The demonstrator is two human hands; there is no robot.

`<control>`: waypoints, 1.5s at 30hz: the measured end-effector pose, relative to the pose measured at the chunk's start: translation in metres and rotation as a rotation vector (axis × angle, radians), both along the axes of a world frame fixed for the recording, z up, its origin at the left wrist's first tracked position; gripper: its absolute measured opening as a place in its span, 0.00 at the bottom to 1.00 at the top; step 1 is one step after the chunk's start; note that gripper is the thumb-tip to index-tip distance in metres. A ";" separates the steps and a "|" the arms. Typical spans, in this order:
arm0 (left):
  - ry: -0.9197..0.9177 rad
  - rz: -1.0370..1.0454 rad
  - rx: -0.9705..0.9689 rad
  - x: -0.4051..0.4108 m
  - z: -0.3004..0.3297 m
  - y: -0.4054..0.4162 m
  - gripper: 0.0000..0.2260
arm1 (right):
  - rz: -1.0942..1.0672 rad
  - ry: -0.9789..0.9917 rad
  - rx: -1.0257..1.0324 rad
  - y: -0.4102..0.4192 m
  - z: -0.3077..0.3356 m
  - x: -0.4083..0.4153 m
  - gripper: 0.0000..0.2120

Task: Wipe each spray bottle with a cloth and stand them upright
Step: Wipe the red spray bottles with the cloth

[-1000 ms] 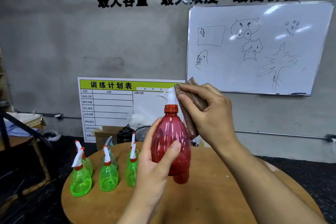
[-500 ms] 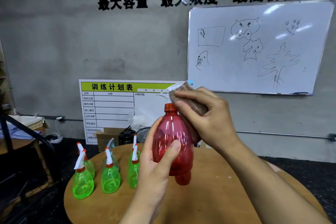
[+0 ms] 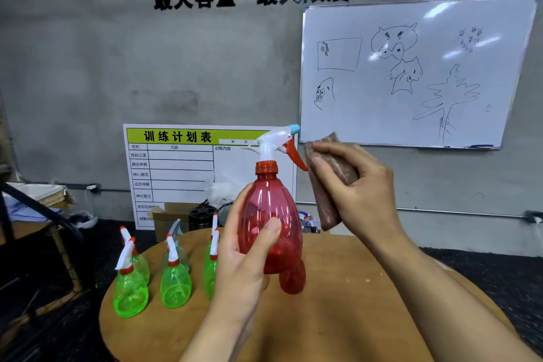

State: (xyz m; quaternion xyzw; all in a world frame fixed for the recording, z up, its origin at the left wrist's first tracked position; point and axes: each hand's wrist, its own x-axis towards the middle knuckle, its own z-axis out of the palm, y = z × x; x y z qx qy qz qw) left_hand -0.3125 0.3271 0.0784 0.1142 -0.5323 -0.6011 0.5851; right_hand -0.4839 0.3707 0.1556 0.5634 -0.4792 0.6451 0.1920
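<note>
My left hand (image 3: 245, 256) grips the body of a red spray bottle (image 3: 269, 209), held upright above the round wooden table (image 3: 338, 317). Its white spray head with a red trigger and blue nozzle tip is fully in view. My right hand (image 3: 361, 188) holds a folded brown cloth (image 3: 327, 185) just to the right of the trigger, a little apart from the bottle. A second red bottle (image 3: 292, 281) shows partly behind the held one. Several green spray bottles (image 3: 174, 279) stand upright on the table's left side.
A whiteboard (image 3: 411, 73) with drawings hangs on the grey wall. A printed chart board (image 3: 176, 173) leans below it, with a cardboard box (image 3: 170, 216) and clutter on the floor. A desk (image 3: 29, 214) stands at the far left.
My right hand has drawn the cloth off the spray head and to the right, uncovering the white head and red trigger. The left hand still holds the bottle.
</note>
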 end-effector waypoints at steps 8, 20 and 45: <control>-0.084 0.028 -0.063 -0.004 -0.012 0.001 0.32 | 0.091 -0.213 0.045 -0.016 0.015 -0.011 0.06; -0.062 -0.018 0.111 0.004 -0.006 0.000 0.23 | 0.352 -0.117 0.289 0.015 -0.016 0.032 0.06; -0.564 0.439 -0.482 0.031 0.004 0.007 0.37 | 0.210 -0.166 0.107 0.060 -0.053 0.047 0.06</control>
